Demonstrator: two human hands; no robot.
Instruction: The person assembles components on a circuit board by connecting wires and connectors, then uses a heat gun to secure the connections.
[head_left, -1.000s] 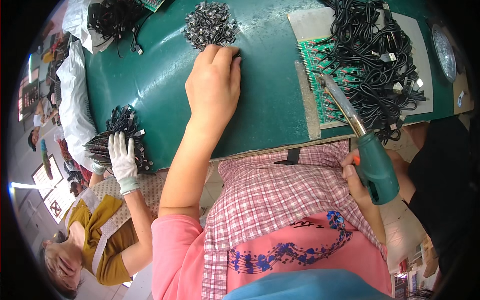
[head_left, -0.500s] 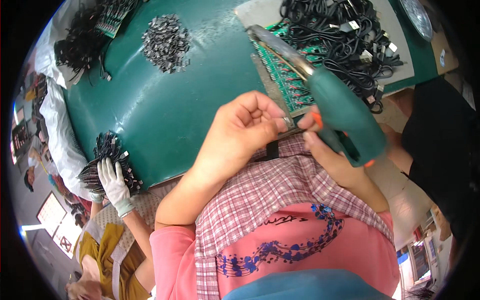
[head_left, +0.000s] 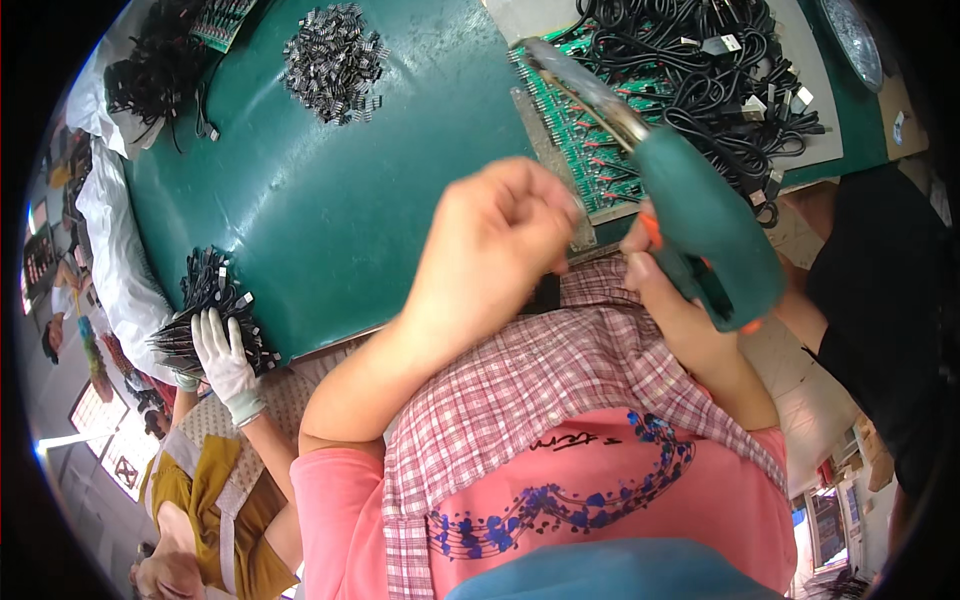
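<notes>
A green soldering gun (head_left: pixel 708 215) with an orange trigger is gripped in my right hand (head_left: pixel 675 315), its long metal barrel pointing up and left over the green circuit board panel (head_left: pixel 590 150). Motion smears my left hand (head_left: pixel 490 235), which is above the table's near edge beside the panel. Its fingers are curled together; whatever they pinch is hidden. Red bits and rows of contacts show on the panel. Black USB cables (head_left: pixel 705 90) lie heaped over its right side. Along its left edge runs a grey metal strip (head_left: pixel 542 140).
A pile of small metal connectors (head_left: pixel 335 65) sits on the green table (head_left: pixel 300 210). At far left lies another black cable bundle (head_left: pixel 160 75). A co-worker's gloved hand (head_left: pixel 226 365) rests on bundled cables (head_left: pixel 205 285) at the left. A clear dish (head_left: pixel 850 40) stands far right.
My left hand has moved slightly up, and the small silvery piece seen at its fingertips no longer shows. The soldering gun has shifted a little right. The whole view has shifted somewhat.
</notes>
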